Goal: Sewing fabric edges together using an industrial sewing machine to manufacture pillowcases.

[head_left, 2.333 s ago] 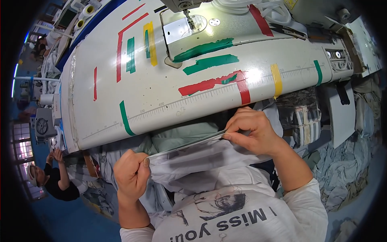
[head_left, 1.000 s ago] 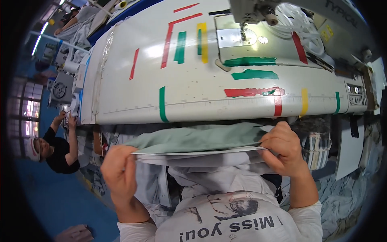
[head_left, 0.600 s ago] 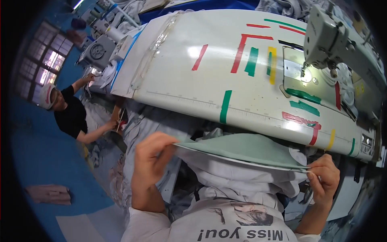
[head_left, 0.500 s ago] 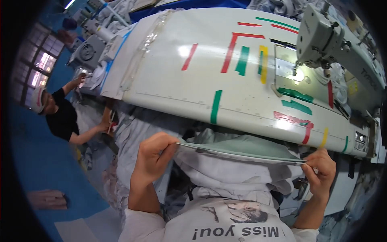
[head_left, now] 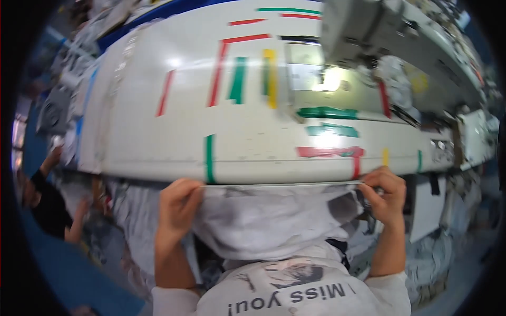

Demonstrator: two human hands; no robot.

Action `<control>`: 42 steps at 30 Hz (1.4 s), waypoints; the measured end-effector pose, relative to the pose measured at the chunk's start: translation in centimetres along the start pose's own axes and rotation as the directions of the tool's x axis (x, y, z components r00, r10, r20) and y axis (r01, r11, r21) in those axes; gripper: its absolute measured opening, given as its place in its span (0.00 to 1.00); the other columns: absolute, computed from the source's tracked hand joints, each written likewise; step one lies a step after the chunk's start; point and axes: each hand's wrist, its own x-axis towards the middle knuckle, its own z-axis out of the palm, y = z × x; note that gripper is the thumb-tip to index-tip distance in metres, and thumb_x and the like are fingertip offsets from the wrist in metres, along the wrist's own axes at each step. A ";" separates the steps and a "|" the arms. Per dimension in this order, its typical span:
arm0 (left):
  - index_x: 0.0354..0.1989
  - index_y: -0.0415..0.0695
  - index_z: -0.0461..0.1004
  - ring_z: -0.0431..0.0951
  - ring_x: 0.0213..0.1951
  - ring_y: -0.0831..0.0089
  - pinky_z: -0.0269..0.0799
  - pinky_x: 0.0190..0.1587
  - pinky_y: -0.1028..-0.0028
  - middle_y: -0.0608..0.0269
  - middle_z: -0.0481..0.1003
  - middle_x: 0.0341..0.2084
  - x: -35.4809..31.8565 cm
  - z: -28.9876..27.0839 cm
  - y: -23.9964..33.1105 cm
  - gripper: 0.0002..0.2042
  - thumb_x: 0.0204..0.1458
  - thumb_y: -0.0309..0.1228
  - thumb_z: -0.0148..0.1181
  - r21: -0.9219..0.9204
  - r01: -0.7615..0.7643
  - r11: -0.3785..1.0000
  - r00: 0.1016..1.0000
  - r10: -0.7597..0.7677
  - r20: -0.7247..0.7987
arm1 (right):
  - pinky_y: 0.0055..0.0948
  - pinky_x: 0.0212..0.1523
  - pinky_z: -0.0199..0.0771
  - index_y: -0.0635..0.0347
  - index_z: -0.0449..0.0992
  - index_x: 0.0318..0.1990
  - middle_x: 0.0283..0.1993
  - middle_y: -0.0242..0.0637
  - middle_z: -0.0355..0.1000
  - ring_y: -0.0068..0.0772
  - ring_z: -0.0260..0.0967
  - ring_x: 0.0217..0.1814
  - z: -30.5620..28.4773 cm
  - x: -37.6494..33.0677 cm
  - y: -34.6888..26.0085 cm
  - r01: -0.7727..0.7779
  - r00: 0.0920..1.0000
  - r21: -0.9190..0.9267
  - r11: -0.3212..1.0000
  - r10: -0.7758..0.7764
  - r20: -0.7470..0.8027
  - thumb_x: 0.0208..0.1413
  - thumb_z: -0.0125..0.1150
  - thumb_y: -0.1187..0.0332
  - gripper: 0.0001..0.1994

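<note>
A pale grey-white piece of fabric [head_left: 274, 213] is stretched between my hands just in front of the sewing table [head_left: 158, 137]. Its upper edge runs straight along the table's front edge. My left hand [head_left: 179, 205] pinches the left end of that edge between thumb and fingers. My right hand [head_left: 385, 194] pinches the right end, close to a red tape strip. The rest of the cloth hangs down toward my lap, with a dark patch near its right end.
The sewing machine head [head_left: 363, 37], its lamp lit, stands at the back right above a metal plate. Coloured tape strips [head_left: 239, 79] mark the tabletop. Piles of cloth lie around the table. A co-worker [head_left: 47, 205] in black is at the far left.
Both hands have come up against the table's front edge, pulling the fabric edge straight. The grey-green inner face is no longer visible. The view has swung right, blurring slightly.
</note>
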 end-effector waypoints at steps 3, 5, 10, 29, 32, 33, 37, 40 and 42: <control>0.28 0.35 0.73 0.67 0.23 0.75 0.61 0.26 0.78 0.62 0.69 0.19 0.5 0.0 0.3 0.02 0.49 0.20 0.54 -0.057 0.027 0.998 0.999 -0.025 0.029 | 0.25 0.30 0.65 0.65 0.72 0.20 0.24 0.38 0.73 0.31 0.69 0.26 0.3 0.1 0.2 -0.028 0.998 0.003 1.000 0.028 -0.055 0.35 0.65 0.80 0.06; 0.28 0.34 0.72 0.67 0.23 0.76 0.60 0.26 0.78 0.62 0.69 0.19 0.9 0.1 0.6 0.02 0.49 0.19 0.54 -0.073 0.033 0.997 0.999 -0.030 0.036 | 0.25 0.30 0.65 0.65 0.72 0.19 0.24 0.37 0.73 0.30 0.68 0.26 -0.3 0.1 0.4 0.005 1.000 0.035 0.999 -0.004 -0.016 0.35 0.65 0.81 0.06; 0.28 0.32 0.71 0.65 0.23 0.77 0.59 0.26 0.79 0.61 0.68 0.19 1.5 0.6 0.8 0.02 0.49 0.18 0.53 -0.076 0.056 0.996 0.998 -0.053 0.033 | 0.25 0.30 0.64 0.64 0.71 0.19 0.24 0.38 0.73 0.30 0.68 0.25 -0.7 0.0 0.5 -0.025 0.999 0.027 0.999 0.026 -0.018 0.34 0.66 0.81 0.07; 0.27 0.37 0.72 0.68 0.21 0.67 0.62 0.25 0.72 0.58 0.68 0.19 3.7 2.5 3.1 0.01 0.48 0.21 0.58 0.094 -0.043 0.995 0.998 0.046 -0.036 | 0.19 0.30 0.67 0.64 0.70 0.23 0.24 0.30 0.70 0.18 0.66 0.26 -1.7 0.9 1.2 -0.323 0.936 -0.025 0.946 0.315 -0.160 0.41 0.57 0.83 0.05; 0.28 0.36 0.73 0.68 0.22 0.69 0.63 0.25 0.74 0.59 0.69 0.20 4.5 2.6 2.3 0.02 0.46 0.19 0.58 0.026 -0.065 0.998 0.996 0.063 0.057 | 0.17 0.31 0.65 0.64 0.67 0.24 0.24 0.29 0.68 0.17 0.63 0.27 -2.5 0.1 1.5 -0.392 0.893 0.051 0.919 0.393 -0.219 0.42 0.58 0.84 0.06; 0.28 0.35 0.73 0.68 0.21 0.75 0.61 0.24 0.77 0.61 0.69 0.21 4.3 2.3 2.3 0.02 0.45 0.18 0.58 -0.056 -0.058 0.997 0.989 0.065 0.134 | 0.17 0.32 0.64 0.64 0.66 0.24 0.25 0.30 0.68 0.17 0.63 0.28 -2.6 0.2 1.5 -0.395 0.892 0.060 0.917 0.398 -0.212 0.43 0.58 0.84 0.07; 0.28 0.36 0.73 0.68 0.22 0.74 0.62 0.25 0.77 0.61 0.69 0.21 4.0 1.1 2.5 0.05 0.41 0.18 0.61 -0.013 -0.101 0.995 0.984 0.101 0.146 | 0.17 0.36 0.61 0.62 0.63 0.25 0.27 0.30 0.66 0.18 0.61 0.31 -2.8 0.4 1.6 -0.347 0.901 0.125 0.929 0.367 -0.230 0.43 0.57 0.85 0.10; 0.25 0.37 0.72 0.68 0.22 0.73 0.62 0.25 0.77 0.61 0.69 0.21 4.0 0.5 2.6 0.05 0.40 0.18 0.63 0.054 -0.124 0.991 0.983 0.115 0.145 | 0.17 0.38 0.60 0.61 0.61 0.26 0.29 0.30 0.64 0.18 0.60 0.33 -4.2 0.3 1.3 -0.274 0.917 0.127 0.953 0.298 -0.263 0.45 0.56 0.86 0.11; 0.23 0.37 0.70 0.67 0.22 0.74 0.61 0.25 0.77 0.61 0.68 0.21 4.3 0.1 2.4 0.06 0.39 0.19 0.63 0.089 -0.196 0.977 0.972 0.182 0.147 | 0.16 0.35 0.59 0.62 0.60 0.25 0.28 0.31 0.64 0.19 0.60 0.31 -4.8 0.2 1.4 -0.273 0.911 0.104 0.956 0.292 -0.290 0.44 0.56 0.88 0.12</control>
